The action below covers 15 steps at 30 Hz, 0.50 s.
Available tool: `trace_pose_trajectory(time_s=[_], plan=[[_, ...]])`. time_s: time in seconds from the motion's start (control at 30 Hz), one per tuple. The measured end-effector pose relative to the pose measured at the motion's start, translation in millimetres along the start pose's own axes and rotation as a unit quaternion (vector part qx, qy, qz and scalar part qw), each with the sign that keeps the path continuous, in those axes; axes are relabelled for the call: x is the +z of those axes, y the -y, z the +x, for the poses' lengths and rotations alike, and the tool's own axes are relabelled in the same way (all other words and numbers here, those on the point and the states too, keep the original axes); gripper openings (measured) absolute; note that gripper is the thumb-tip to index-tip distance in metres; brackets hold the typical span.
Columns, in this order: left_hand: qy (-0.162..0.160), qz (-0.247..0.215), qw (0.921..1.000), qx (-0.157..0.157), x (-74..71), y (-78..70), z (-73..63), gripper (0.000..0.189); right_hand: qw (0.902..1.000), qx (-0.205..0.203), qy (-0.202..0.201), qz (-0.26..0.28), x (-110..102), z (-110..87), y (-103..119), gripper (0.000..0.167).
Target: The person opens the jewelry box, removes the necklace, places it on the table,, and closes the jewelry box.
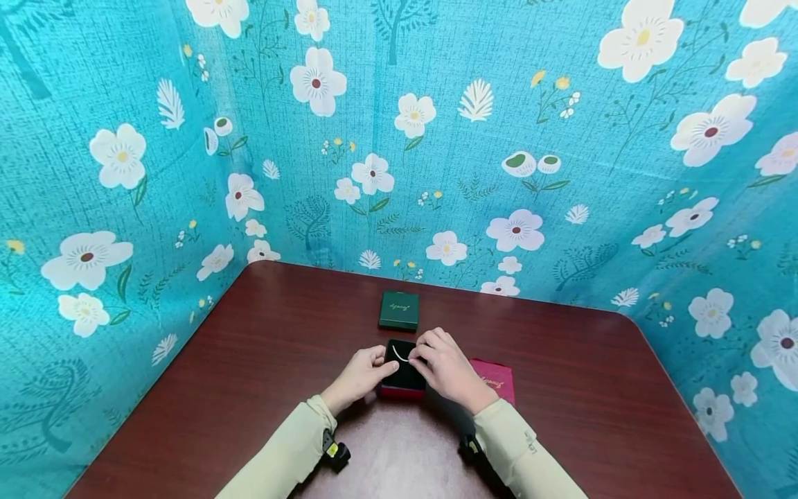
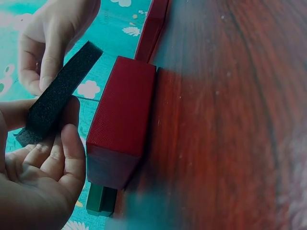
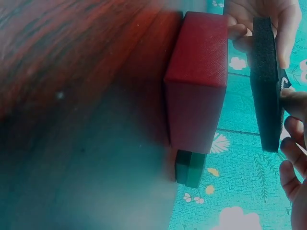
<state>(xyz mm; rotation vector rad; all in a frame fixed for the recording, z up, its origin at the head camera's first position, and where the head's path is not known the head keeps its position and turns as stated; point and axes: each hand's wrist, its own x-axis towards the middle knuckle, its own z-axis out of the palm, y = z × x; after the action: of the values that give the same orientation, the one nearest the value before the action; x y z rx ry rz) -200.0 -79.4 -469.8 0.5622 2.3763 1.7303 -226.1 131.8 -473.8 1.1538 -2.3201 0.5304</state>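
Observation:
My left hand [image 1: 364,375] grips a black foam pad [image 2: 62,93] by its edge, thumb on the upper face and fingers beneath. A thin silver chain [image 1: 400,355] lies curved across the pad. My right hand [image 1: 444,366] is at the pad's right side, its fingertips pinching the chain's end; the fingers partly hide this contact. In the right wrist view, a bit of chain [image 3: 285,81] shows beside the fingertips. The red box [image 3: 199,81] stands on the table, and the pad is held above it, apart from it. The inside of the box is hidden.
A green box [image 1: 399,310] with gold lettering lies behind the pad. Right of the right hand is a flat red lid [image 1: 499,378] with gold lettering, partly covered by the hand. The dark wooden table [image 1: 299,312] ends at a blue flowered cloth [image 1: 374,229].

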Motion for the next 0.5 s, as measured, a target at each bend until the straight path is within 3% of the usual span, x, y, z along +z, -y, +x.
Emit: trace_pose_trajectory(time_s=[0.2, 0.5], plan=[[-0.014, 0.009, 0.9998, -0.005, 4.6, 24.8, 7.8, 0.013, 0.9998, 0.018, 0.004, 0.01, 3, -0.8, -1, 0.014], [-0.01, 0.007, 0.9998, -0.017, 3.9, 28.0, 7.8, 0.028, 0.9977, 0.043, -0.015, 0.051, 0, 0.8, -1, 0.014]])
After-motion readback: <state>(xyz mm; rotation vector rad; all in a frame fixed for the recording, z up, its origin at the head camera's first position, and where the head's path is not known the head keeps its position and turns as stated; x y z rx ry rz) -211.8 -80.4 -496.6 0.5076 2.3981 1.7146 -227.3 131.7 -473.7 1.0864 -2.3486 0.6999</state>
